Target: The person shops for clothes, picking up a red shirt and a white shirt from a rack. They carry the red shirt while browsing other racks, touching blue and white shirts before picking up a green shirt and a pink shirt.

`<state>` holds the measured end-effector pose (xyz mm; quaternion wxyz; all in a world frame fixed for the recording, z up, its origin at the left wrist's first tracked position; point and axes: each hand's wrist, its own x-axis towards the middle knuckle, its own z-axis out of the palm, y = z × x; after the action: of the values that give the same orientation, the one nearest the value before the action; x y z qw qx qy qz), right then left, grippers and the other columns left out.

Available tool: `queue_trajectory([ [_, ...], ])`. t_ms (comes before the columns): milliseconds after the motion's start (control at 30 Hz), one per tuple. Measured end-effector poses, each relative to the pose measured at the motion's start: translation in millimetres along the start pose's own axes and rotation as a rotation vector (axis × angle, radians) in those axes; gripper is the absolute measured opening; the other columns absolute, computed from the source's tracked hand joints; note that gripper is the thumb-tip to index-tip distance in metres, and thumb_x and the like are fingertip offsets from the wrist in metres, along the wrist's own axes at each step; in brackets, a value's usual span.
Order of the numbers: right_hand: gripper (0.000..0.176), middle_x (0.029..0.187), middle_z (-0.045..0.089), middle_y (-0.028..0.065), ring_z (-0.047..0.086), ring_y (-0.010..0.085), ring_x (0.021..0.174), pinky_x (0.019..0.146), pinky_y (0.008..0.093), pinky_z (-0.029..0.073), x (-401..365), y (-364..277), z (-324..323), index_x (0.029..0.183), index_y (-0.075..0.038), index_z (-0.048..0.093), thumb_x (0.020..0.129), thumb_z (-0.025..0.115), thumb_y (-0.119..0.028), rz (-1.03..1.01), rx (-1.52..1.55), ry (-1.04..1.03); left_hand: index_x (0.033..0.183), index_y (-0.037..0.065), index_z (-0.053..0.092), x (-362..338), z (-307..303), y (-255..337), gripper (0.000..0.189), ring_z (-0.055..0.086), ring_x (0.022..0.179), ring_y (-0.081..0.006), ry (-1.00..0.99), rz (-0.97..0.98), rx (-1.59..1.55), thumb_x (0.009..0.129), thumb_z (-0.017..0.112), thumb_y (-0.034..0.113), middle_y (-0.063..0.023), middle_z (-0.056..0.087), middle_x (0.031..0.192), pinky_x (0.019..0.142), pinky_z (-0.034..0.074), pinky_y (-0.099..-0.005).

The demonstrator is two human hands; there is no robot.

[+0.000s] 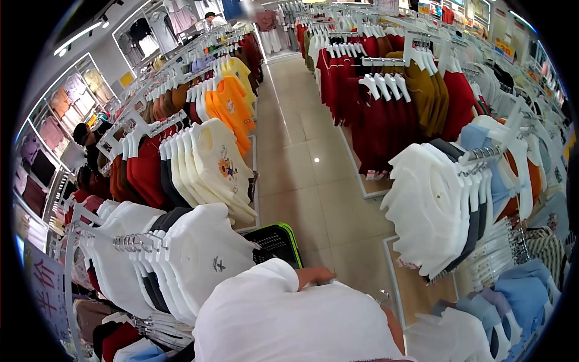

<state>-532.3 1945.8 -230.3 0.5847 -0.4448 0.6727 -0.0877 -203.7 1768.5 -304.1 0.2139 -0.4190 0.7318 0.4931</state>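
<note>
Left hand at the lower centre of the frame — it lies at the upper edge of a white garment, touching or just beside the cloth, and its grip cannot be told because the fingers are partly hidden. That white garment fills the bottom centre, its upper edge running across the frame just below the middle. Right hand and its hold are out of sight; only a strip of bare skin shows along the cloth's right side, so whether the two hands meet cannot be told. A small metal hook stands near the cloth's upper right edge.

Just beyond the left hand, left of centre, sits a black basket with a bright green rim. White shirts hang at the lower left, cream shirts with a printed front above them, and orange tops higher up. Across the tiled aisle, more white tops hang at right — dark red ones above.
</note>
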Motion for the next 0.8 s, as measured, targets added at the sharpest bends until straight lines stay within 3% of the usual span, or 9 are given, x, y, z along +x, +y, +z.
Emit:
queue_trajectory([
  [67,0.035,0.102,0.069,0.0199,0.065,0.0325,0.095,0.083,0.0392,0.050,8.0,-5.6,0.9,0.108,-0.005,0.067,0.086,0.066,-0.031,-0.035,-0.024,-0.031,0.137,0.005,0.052,39.9,26.7,-63.2,0.050,0.059,0.116,-0.0392,0.014,0.285,0.331,0.095,0.047,0.032,-0.0234,0.060,0.129,0.097,0.046,-0.0490],
  [167,0.035,0.102,0.069,0.0197,0.065,0.0321,0.095,0.083,0.0392,0.049,26.5,-18.4,3.1,0.108,-0.005,0.067,0.086,0.065,-0.031,-0.099,-0.066,-0.081,0.145,0.009,0.043,-10.9,17.0,-44.8,0.052,0.060,0.113,-0.0394,-0.006,0.138,0.265,0.094,0.048,0.021,-0.0230,0.062,0.125,0.096,0.047,-0.0477],
  [233,0.035,0.102,0.069,0.0197,0.065,0.0318,0.095,0.083,0.0391,0.049,41.7,-29.7,2.4,0.108,-0.004,0.067,0.086,0.065,-0.031,-0.147,-0.097,-0.123,0.139,0.007,0.050,-31.0,18.3,-41.0,0.049,0.061,0.112,-0.0386,0.041,0.122,0.147,0.095,0.048,0.027,-0.0233,0.062,0.124,0.095,0.047,-0.0461],
  [267,0.035,0.102,0.069,0.0196,0.065,0.0316,0.095,0.083,0.0391,0.049,49.7,-35.8,1.0,0.108,-0.004,0.067,0.086,0.065,-0.031,-0.168,-0.111,-0.139,0.136,0.006,0.054,-36.1,18.7,-41.8,0.048,0.061,0.111,-0.0383,0.073,0.109,0.086,0.095,0.049,0.030,-0.0234,0.063,0.124,0.095,0.047,-0.0452],
  [367,0.034,0.102,0.069,0.0195,0.065,0.0312,0.096,0.083,0.0390,0.049,73.2,-51.9,-4.4,0.108,-0.004,0.067,0.086,0.065,-0.031,-0.210,-0.148,-0.199,0.123,0.002,0.064,-11.7,52.0,-89.3,0.051,0.063,0.109,-0.0369,0.104,-0.192,-0.325,0.096,0.046,0.041,-0.0242,0.063,0.123,0.094,0.047,-0.0430],
  [467,0.034,0.102,0.069,0.0194,0.065,0.0308,0.096,0.083,0.0389,0.049,97.1,-64.6,-18.0,0.108,-0.004,0.068,0.086,0.065,-0.031,-0.248,-0.198,-0.255,0.111,0.000,0.069,-55.6,25.7,-32.5,0.062,0.062,0.108,-0.0373,0.169,-0.410,-0.856,0.096,0.040,0.052,-0.0251,0.063,0.122,0.094,0.046,-0.0425],
  [600,0.034,0.103,0.069,0.0193,0.064,0.0303,0.096,0.084,0.0388,0.049,127.6,-89.0,-42.2,0.108,-0.004,0.068,0.086,0.065,-0.031,-0.303,-0.253,-0.307,0.115,-0.003,0.066,-25.9,28.2,-67.9,0.061,0.062,0.108,-0.0368,0.279,-0.435,-0.833,0.095,0.042,0.050,-0.0239,0.065,0.119,0.094,0.046,-0.0414],
  [700,0.034,0.103,0.070,0.0192,0.064,0.0299,0.096,0.084,0.0387,0.049,150.8,-103.0,-58.7,0.108,-0.004,0.068,0.086,0.065,-0.031,-0.331,-0.266,-0.316,0.116,-0.006,0.063,-44.5,-17.0,-20.7,0.063,0.061,0.109,-0.0386,0.310,-0.483,-0.685,0.098,0.037,0.048,-0.0278,0.063,0.120,0.094,0.046,-0.0428],
  [800,0.034,0.103,0.070,0.0191,0.064,0.0295,0.096,0.084,0.0386,0.049,164.9,-109.2,-73.9,0.108,-0.004,0.068,0.086,0.065,-0.031,-0.341,-0.265,-0.312,0.117,-0.007,0.062,-23.4,-33.7,-27.0,0.061,0.059,0.110,-0.0426,0.319,-0.441,-0.573,0.100,0.034,0.045,-0.0329,0.060,0.120,0.094,0.045,-0.0462],
])
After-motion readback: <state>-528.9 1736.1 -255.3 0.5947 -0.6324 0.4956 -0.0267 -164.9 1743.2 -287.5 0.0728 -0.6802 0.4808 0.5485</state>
